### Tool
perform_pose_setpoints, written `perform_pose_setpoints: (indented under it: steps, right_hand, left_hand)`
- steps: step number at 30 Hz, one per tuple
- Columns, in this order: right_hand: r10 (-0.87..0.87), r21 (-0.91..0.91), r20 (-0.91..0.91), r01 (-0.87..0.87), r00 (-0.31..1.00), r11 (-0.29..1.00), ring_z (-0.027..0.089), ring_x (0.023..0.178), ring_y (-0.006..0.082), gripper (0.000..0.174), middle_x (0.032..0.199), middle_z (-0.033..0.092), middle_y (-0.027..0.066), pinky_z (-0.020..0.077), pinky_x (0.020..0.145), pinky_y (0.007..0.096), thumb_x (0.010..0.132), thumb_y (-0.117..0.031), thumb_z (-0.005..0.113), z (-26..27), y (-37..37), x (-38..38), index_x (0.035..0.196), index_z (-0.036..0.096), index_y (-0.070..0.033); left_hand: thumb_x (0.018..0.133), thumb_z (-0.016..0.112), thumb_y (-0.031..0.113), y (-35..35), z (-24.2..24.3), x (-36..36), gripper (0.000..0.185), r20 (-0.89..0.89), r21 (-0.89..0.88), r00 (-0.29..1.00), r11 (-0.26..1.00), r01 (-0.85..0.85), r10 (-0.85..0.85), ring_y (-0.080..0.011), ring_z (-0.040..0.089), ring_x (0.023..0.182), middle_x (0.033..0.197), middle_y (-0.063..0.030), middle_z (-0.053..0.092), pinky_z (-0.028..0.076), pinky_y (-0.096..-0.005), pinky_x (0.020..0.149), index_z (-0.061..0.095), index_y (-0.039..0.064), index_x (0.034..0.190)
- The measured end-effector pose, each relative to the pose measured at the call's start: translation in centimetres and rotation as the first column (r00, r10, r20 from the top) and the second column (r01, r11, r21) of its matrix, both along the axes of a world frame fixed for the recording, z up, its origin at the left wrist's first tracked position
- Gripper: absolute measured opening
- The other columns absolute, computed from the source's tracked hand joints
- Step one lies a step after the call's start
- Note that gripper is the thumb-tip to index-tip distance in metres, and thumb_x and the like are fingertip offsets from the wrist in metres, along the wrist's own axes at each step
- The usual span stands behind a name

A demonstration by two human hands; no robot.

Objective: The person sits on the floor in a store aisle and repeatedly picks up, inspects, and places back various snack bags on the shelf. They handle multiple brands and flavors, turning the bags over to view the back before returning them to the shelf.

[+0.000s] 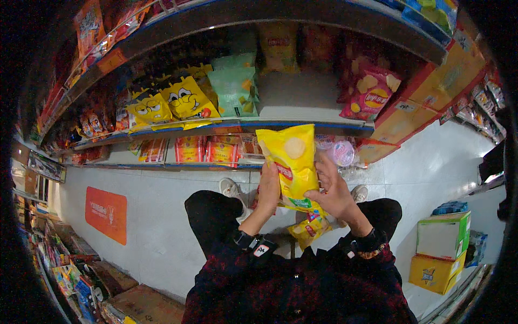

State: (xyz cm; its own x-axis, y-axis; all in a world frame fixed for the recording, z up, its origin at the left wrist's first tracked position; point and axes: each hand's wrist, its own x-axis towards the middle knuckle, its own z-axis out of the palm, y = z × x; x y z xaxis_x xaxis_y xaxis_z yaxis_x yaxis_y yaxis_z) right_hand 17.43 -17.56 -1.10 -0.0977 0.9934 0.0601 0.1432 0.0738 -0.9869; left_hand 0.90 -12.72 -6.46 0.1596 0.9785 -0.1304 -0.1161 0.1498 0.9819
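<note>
A yellow Lay's potato chip bag [297, 162] is held upright between my two hands, in front of the shelves. My left hand [268, 190] presses its left side, and my right hand [334, 190] grips the right side with the thumb across the lower front. Below, between my knees, lies another yellow chip bag [309, 231], partly hidden by my hands and the held bag. On the shelf ahead are yellow bags with cartoon faces [188, 99], pale green bags [234, 91] and a magenta Lay's bag [371, 93].
The shelf edge [291, 121] runs just beyond the held bag. Red-and-yellow packets [189, 149] and a round pink-white package [343, 153] sit lower. Cardboard cartons [412, 113] stack at the right. A white-green box [441, 237] rests on a yellow box [435, 273] on the floor.
</note>
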Motion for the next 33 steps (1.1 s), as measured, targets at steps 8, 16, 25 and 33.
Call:
perform_pose_setpoints:
  steps: [8,16,25,33]
  right_hand:
    - [-0.143,-0.044,0.207,0.155,0.968,0.987,0.058,0.091,0.0158,0.049,0.104,0.059,0.0093,0.0474,0.078,0.0287,0.07,-0.009,0.071,2.8,6.2,1.6,0.113,0.049,0.002]
    - [-0.108,0.161,-0.222,0.146,0.969,0.976,0.057,0.091,0.0177,0.04,0.102,0.059,0.0077,0.0477,0.081,0.0309,0.072,-0.003,0.068,4.3,21.8,4.7,0.108,0.05,0.0]
    - [0.116,0.098,-0.162,-0.101,0.98,0.99,0.056,0.094,0.0183,0.044,0.106,0.058,0.007,0.0454,0.082,0.0319,0.075,-0.018,0.069,-0.1,33.8,4.9,0.112,0.051,-0.001]
    - [-0.129,0.236,0.117,0.099,0.985,0.967,0.056,0.091,0.0226,0.036,0.101,0.059,0.0085,0.0455,0.078,0.0335,0.079,-0.022,0.062,0.8,32.4,3.6,0.11,0.053,-0.005]
  left_hand:
    - [0.094,0.032,0.032,3.0,4.0,0.4,0.05,-0.079,0.293,0.996,0.956,-0.01,0.035,-0.0255,0.041,0.114,0.123,-0.0183,0.042,0.031,-0.0328,0.096,0.024,0.0,0.132]
    - [0.094,0.033,0.035,4.0,1.8,-2.6,0.042,-0.014,0.068,0.999,0.997,0.043,-0.042,-0.0152,0.051,0.09,0.101,-0.0065,0.052,0.042,-0.0267,0.078,0.043,0.001,0.118]
    - [0.094,0.034,0.035,4.2,-0.8,-2.9,0.042,0.021,0.025,0.986,0.986,0.162,-0.163,-0.0146,0.057,0.082,0.1,-0.0085,0.055,0.046,-0.0268,0.074,0.046,-0.001,0.113]
    - [0.094,0.035,0.032,4.7,1.6,-3.7,0.038,-0.149,-0.11,0.986,0.993,0.051,-0.067,-0.0113,0.052,0.079,0.091,-0.0064,0.055,0.043,-0.0248,0.068,0.052,0.001,0.107]
